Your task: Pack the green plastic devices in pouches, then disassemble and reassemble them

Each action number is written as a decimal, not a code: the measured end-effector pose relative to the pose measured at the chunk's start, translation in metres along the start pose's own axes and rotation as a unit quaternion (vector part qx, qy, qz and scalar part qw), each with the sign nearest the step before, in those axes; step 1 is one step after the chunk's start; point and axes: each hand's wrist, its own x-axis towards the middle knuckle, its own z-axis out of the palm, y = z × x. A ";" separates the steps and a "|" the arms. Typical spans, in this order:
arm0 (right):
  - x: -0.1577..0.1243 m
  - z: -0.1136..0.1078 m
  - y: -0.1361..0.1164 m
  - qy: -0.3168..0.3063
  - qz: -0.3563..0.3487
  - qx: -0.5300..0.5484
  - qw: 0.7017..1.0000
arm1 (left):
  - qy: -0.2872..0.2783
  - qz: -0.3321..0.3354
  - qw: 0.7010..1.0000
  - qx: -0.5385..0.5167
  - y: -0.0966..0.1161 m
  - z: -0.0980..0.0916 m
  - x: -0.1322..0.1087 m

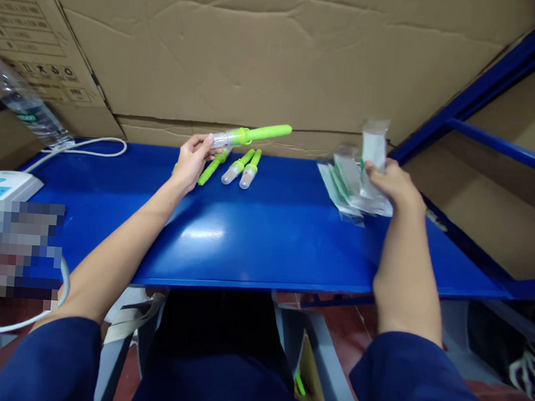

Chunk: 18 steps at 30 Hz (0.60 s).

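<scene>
My left hand [193, 163] is closed round the clear end of a green stick [267, 132]. The stick has a lime handle and a transparent cylindrical end, and it points right above the blue table. Several similar green sticks [250, 170] lie on the table just below and beside that hand, some partly covered by it. At the right, my right hand [395, 179] pinches a clear plastic packet [374, 148] with a whitish, green-marked face, tilted upright and blurred. More flat packets [346, 180] lie in an overlapping pile under and left of this hand.
The blue table [255, 242] ends at a cardboard wall [277, 60]. A white power strip [7, 185] with its cable and a plastic bottle [31, 107] are at the left. Blue metal bars [505, 141] edge the right side. A pixelated patch hides the lower left.
</scene>
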 end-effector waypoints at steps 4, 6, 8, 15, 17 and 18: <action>0.012 0.015 0.009 0.033 0.003 -0.004 0.999 | -0.015 -0.007 1.000 0.005 -0.001 0.005 -0.005; 0.019 0.022 0.012 0.053 -0.047 0.003 0.997 | -0.025 -0.011 1.000 0.013 -0.002 0.008 -0.008; 0.027 0.034 0.015 0.011 -0.091 -0.001 0.996 | -0.032 -0.018 0.999 0.023 -0.003 0.010 -0.011; 0.021 0.052 0.009 -0.055 -0.091 -0.030 0.994 | -0.037 -0.014 0.998 0.040 -0.005 0.014 -0.015; 0.009 0.041 -0.007 0.063 -0.150 -0.008 0.987 | -0.045 -0.005 0.998 0.031 -0.007 0.014 -0.016; 0.002 0.037 -0.018 0.118 -0.177 0.017 0.977 | -0.052 -0.002 0.998 0.028 -0.009 0.015 -0.017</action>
